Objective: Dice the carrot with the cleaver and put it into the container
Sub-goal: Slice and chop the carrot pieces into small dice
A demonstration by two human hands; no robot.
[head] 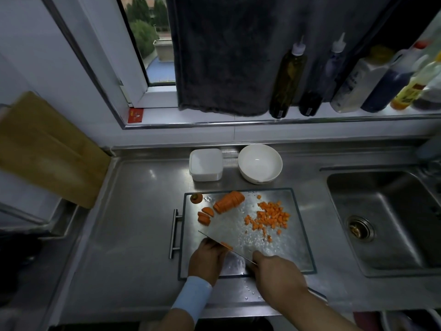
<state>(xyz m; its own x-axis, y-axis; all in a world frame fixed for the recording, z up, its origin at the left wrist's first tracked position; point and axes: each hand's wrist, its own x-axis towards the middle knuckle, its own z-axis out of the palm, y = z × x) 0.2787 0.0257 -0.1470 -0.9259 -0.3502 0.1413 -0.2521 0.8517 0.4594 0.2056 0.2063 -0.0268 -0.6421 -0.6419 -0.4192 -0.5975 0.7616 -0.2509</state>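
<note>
Strip (226, 245) sits at the board's (300, 247) near side, against the cleaver (238, 253). We'd keep cuts short and even, knuckles guiding the blade, fingertips tucked back. Left hand (207, 258) fingers curl down, pinning the strip. Right hand (279, 280) is wrapped round the cleaver's handle. Dice (269, 215) are piled to the right, the uncut chunk (229, 201) behind. The container (205, 164) is beyond the board, no carrot in it.

Open board (233, 223) centre leads to the container (205, 175) — carrot chunk (228, 201) left, diced pile (269, 215) right, bowl (260, 163) beside.
</note>
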